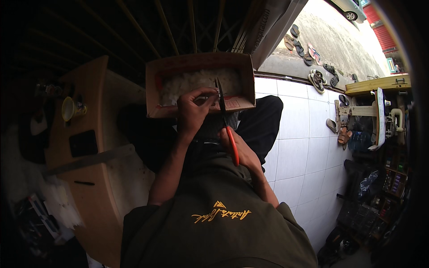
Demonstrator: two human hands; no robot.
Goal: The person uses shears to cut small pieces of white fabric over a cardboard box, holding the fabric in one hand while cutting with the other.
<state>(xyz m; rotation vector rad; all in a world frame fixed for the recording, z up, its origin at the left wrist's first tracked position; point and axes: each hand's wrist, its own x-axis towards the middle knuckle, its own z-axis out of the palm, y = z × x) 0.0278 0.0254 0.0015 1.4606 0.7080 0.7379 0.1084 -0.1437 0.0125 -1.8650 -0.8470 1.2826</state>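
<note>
My right hand [243, 149] grips scissors with orange-red handles [232, 145], their dark blades pointing away from me and slightly apart. Close beside the blades, my left hand [194, 109] is pinched over a small pale piece, too small to name. Both hands are above my lap, at the near side of an open cardboard box [155, 110] with a reddish inside. White, fluffy scraps [190, 82] fill much of its bottom. Whether the blades touch the pale piece is unclear.
On my left stands a wooden table [96, 196] with a yellow-rimmed cup [68, 108], a dark flat device [83, 143], a long metal ruler-like strip [89, 160] and a pen [84, 183]. White floor tiles [295, 152] lie right, with sandals [316, 80] by the doorway and a cluttered shelf beyond.
</note>
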